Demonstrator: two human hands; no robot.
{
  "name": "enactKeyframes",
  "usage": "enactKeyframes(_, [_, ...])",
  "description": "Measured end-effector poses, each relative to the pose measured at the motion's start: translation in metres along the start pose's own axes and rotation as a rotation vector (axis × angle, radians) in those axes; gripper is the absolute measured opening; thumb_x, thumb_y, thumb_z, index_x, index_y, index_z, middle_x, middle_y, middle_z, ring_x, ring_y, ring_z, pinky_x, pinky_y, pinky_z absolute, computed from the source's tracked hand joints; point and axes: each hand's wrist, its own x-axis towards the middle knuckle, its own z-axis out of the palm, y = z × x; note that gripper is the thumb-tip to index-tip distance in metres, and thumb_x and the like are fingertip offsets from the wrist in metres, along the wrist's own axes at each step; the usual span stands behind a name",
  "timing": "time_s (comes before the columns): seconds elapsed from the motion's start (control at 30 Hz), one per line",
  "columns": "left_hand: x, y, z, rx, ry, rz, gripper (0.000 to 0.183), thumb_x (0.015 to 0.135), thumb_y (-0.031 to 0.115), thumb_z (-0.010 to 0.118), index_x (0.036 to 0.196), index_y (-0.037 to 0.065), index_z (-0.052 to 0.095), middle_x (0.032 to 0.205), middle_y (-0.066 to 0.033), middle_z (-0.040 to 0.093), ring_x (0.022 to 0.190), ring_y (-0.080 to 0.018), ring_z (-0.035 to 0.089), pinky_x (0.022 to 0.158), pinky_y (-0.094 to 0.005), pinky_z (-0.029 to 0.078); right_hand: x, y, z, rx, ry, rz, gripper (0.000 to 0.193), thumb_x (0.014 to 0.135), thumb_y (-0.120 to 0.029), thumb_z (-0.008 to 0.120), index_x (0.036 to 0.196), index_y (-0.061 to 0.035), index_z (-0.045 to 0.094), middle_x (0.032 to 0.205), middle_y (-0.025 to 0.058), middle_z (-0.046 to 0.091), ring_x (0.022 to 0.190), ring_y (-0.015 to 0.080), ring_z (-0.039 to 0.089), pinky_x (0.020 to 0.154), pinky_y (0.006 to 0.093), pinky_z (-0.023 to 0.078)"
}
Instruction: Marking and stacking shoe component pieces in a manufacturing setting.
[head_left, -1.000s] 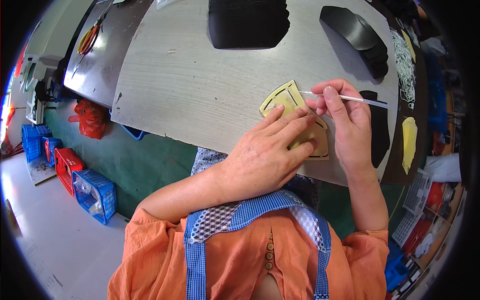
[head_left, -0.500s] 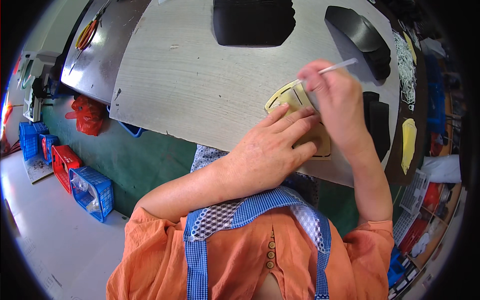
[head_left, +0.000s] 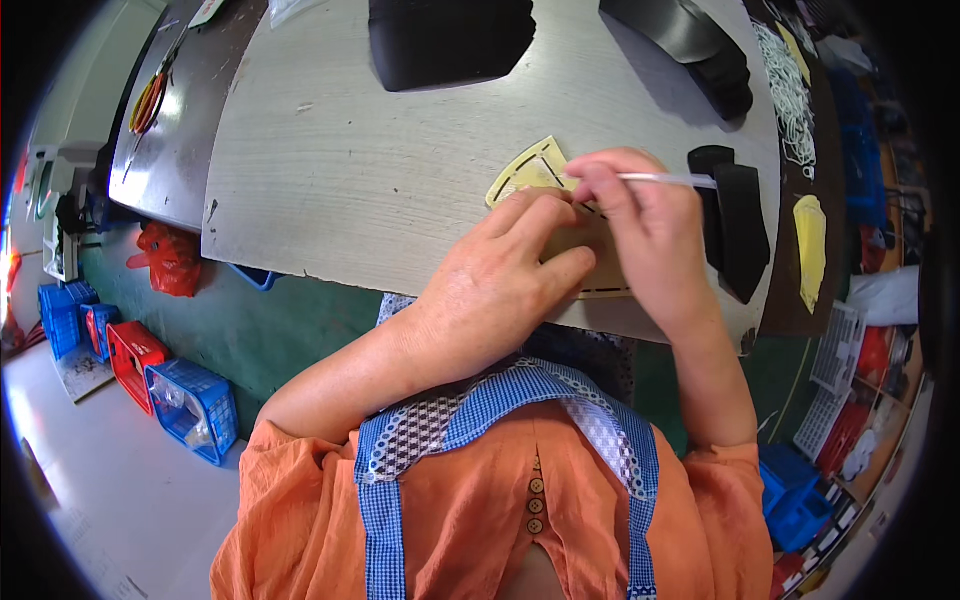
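A yellow template [head_left: 528,172] with dark slots along its edges lies near the front edge of the table. Its middle is covered by my hands, so I cannot tell what lies under it. My left hand [head_left: 505,275] rests on the template with its fingers apart and bent, pressing it down. In my right hand [head_left: 648,225] a slim white pen [head_left: 668,179] is pinched between thumb and fingers. The pen leans low, its back end pointing right. Its tip is at the template, close to my left fingertips, and is hidden by my fingers.
Stacked black pieces lie at the far side [head_left: 450,40] and far right [head_left: 690,50] of the grey table [head_left: 330,170]. Two more black pieces [head_left: 742,225] sit right of my right hand. White cord [head_left: 785,95] and a yellow piece [head_left: 810,250] line the right edge. Orange-handled scissors [head_left: 148,103] lie left.
My right hand has come lower toward my left fingers, and the pen has tipped from slanting upward to nearly level. My left fingers are more bent. The whole view has shifted slightly.
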Motion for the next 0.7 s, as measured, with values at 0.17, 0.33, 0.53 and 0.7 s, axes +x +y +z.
enactKeyframes(0.17, [-0.003,-0.002,0.005,0.005,0.049,-0.046,0.033,0.077,0.008,0.08,0.109,0.012,0.073,0.117,-0.0103,0.058,0.122,-0.0336,0.059,0.098,-0.0431,0.055,-0.017,-0.008,-0.032,-0.156,-0.183,0.202,0.025,0.105,-0.018,0.057,0.095,0.0007,0.071,0.083,0.0135,0.069,0.069,0.0271,0.066,0.068,0.038,0.051])
enactKeyframes(0.33, [0.005,-0.002,-0.001,0.06,0.008,-0.038,0.032,0.078,0.011,0.08,0.109,0.015,0.073,0.116,-0.0081,0.059,0.124,-0.0326,0.059,0.098,-0.0435,0.054,-0.051,-0.011,-0.035,-0.083,-0.173,-0.005,0.018,0.103,-0.013,0.059,0.093,-0.0015,0.069,0.081,0.0124,0.065,0.068,0.0245,0.064,0.065,0.0366,0.049])
enactKeyframes(0.53, [0.029,-0.009,-0.021,0.205,-0.155,0.042,0.049,0.077,0.02,0.084,0.122,0.018,0.066,0.121,-0.0081,0.06,0.127,-0.0317,0.057,0.111,-0.0501,0.044,-0.069,-0.016,-0.05,0.128,-0.075,0.471,0.012,0.1,-0.011,0.063,0.102,-0.0015,0.069,0.084,0.011,0.066,0.083,0.0283,0.065,0.073,0.0377,0.05])
enactKeyframes(0.7, [0.044,-0.021,-0.032,0.108,-0.191,-0.024,0.069,0.073,0.028,0.088,0.133,0.013,0.058,0.125,-0.011,0.06,0.124,-0.0354,0.056,0.118,-0.0547,0.037,-0.062,-0.005,-0.016,-0.242,0.083,0.029,0.012,0.097,-0.01,0.072,0.104,-0.0013,0.067,0.09,0.004,0.064,0.08,0.0116,0.061,0.071,0.03,0.049])
